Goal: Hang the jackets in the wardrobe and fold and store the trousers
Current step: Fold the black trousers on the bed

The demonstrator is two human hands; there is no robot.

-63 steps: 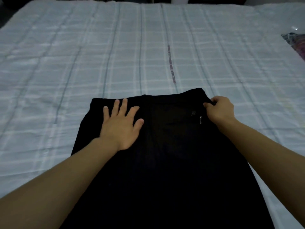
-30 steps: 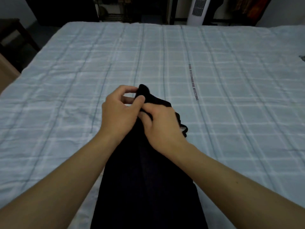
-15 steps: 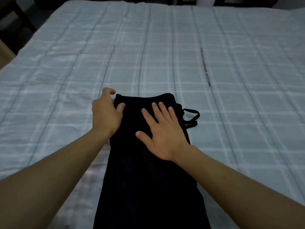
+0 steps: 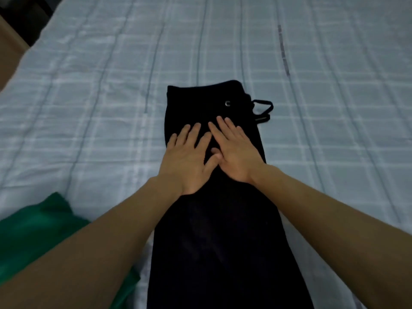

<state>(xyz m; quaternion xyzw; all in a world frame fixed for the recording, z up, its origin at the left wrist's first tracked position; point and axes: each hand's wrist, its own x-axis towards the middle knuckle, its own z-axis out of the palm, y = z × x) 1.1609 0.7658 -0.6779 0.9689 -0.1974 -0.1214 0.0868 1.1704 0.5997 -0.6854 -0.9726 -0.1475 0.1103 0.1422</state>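
On the checked bed sheet (image 4: 312,130), black trousers (image 4: 214,241) lie lengthwise; left hand (image 4: 187,161) and right hand (image 4: 236,155) press flat, fingers straight, gripping nothing.

A pale blue quilted bedspread (image 4: 100,112) crossed by white and grey check lines is covering the bed. A crumpled green cloth (image 4: 29,237) is lying on it at the near left. A brown wooden surface (image 4: 9,54) is showing beyond the bedspread's left edge.
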